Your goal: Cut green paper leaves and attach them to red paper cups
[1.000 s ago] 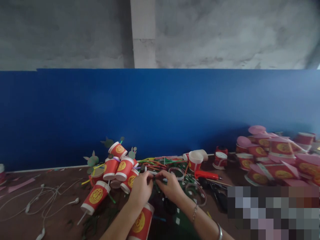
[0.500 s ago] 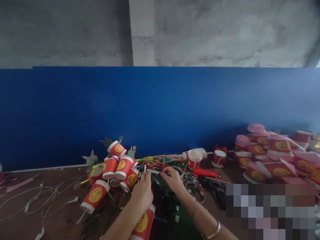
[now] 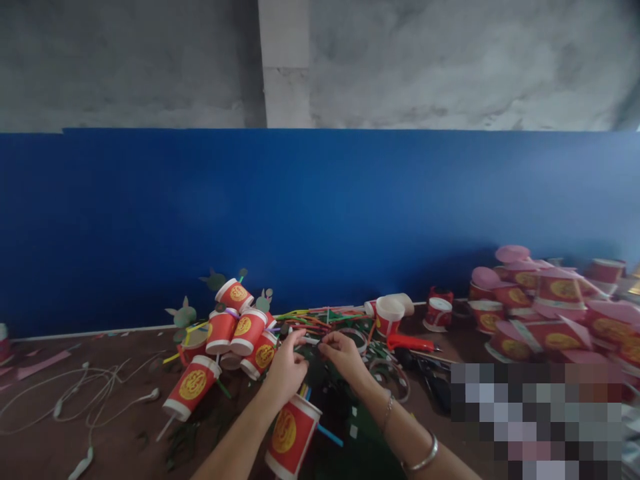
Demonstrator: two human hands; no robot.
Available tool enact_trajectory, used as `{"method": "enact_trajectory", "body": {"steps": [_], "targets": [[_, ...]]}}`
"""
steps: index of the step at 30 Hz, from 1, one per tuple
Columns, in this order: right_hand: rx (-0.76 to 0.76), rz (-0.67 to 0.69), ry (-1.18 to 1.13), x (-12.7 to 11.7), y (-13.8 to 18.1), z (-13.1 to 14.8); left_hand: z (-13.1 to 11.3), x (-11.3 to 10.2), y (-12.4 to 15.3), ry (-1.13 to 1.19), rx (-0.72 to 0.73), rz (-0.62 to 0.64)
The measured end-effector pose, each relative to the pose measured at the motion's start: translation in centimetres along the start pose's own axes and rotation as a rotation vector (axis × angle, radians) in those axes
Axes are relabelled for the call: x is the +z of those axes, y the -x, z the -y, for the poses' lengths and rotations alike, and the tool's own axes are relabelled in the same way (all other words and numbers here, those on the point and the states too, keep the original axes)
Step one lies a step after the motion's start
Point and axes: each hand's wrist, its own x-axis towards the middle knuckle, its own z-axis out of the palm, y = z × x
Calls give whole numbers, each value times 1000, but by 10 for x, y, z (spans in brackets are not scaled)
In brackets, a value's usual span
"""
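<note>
- one slim white rod (image 3: 311, 341), material too small to tell: located between my two hands, above or upon the cluttered dark brown tabletop (image 3: 125, 450); which, i cannot tell. judged light, fairly stiff, apt to roll or slip; best taken by its ends, between fingertips.
- my left hand (image 3: 285, 368): beside the rod's left end, thumb standing apart from forefinger; the remaining fingers are partly hidden, so i cannot tell whether they grip it.
- my right hand (image 3: 346, 360): thumb and forefinger brought together at the rod's right end; whatever sits in the pinch is too small to tell.
- one red cup with white rim and round gold emblem (image 3: 293, 437), likely paper: tilted, near my left forearm. judged feather-light, easily dented; best held near the stiffer rim, not mid-wall.
- one thin blue straw-like stick (image 3: 331, 435): at the cup's right side, judged light and bendable.
</note>
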Motion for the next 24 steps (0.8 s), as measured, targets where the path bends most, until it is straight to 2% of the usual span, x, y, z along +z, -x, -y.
{"method": "enact_trajectory", "body": {"steps": [13, 24], "targets": [[33, 22, -52, 5, 10, 20, 0, 0, -2, 82, -12, 24], [0, 36, -41, 5, 10, 20, 2, 0, -2, 95, 4, 17]]}}
